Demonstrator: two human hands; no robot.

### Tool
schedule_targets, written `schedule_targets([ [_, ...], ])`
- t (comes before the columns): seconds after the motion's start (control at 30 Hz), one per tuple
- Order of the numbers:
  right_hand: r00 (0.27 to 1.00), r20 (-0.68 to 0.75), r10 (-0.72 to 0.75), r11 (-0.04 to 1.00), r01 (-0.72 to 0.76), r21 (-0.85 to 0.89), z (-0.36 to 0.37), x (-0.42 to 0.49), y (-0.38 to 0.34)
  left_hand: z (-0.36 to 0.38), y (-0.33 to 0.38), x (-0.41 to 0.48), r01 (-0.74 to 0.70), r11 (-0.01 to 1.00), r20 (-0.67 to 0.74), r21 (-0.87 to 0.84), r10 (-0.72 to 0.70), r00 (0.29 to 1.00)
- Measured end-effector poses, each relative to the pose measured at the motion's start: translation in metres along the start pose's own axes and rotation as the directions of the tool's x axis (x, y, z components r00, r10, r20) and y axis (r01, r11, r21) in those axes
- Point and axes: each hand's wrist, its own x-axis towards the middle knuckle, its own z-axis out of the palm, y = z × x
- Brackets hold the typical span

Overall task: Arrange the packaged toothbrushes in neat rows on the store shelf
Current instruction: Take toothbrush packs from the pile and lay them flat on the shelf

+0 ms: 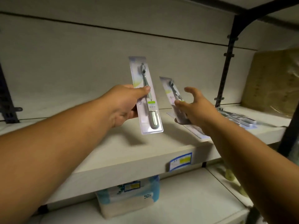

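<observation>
My left hand (124, 105) grips a packaged toothbrush (146, 96) by its middle and holds it upright above the white shelf (129, 159). To its right a second packaged toothbrush (169, 91) tilts up off the shelf. My right hand (194, 109) has its thumb on the front of this pack, with the index finger spread away; the pack's lower end is partly hidden by the hand. Another pack (196, 132) lies flat under my right wrist. Several more packs (237, 118) lie flat in a loose pile further right on the shelf.
A black upright (226, 70) stands behind the pile. A brown wrapped bundle (275, 81) fills the shelf's far right. A blue price label (180, 160) sticks to the shelf's front edge. A tissue pack (129, 196) sits on the lower shelf.
</observation>
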Motion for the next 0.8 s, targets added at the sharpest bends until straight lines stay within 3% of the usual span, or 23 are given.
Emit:
schedule_targets([
  [0.13,0.976,0.217,0.012,0.985,0.026,-0.172,-0.024,0.010,-0.006,0.025,0.002,0.012,0.026,0.998,-0.057,0.065,-0.023,0.998],
  [0.33,0.908,0.418,0.021,0.849,0.205,-0.487,-0.049,0.014,-0.001,0.051,-0.017,0.024,0.032,0.993,-0.194,0.115,-0.009,0.981],
  [0.4,0.878,0.477,-0.035,0.724,0.351,-0.593,-0.049,0.012,0.008,0.050,-0.029,0.022,0.055,0.992,-0.245,0.110,-0.027,0.969],
  [0.47,0.850,0.515,-0.111,0.531,0.489,-0.692,-0.046,0.009,0.012,0.046,-0.035,0.019,0.092,0.990,-0.296,0.109,-0.056,0.954],
  [0.57,0.813,0.572,-0.103,0.406,0.560,-0.722,-0.041,0.009,0.014,0.041,-0.038,0.018,0.105,0.984,-0.320,0.143,-0.054,0.946],
  [0.8,0.795,0.589,-0.144,0.333,0.599,-0.728,-0.040,0.006,0.020,0.036,-0.048,0.018,0.174,0.946,-0.311,0.275,-0.084,0.947],
])
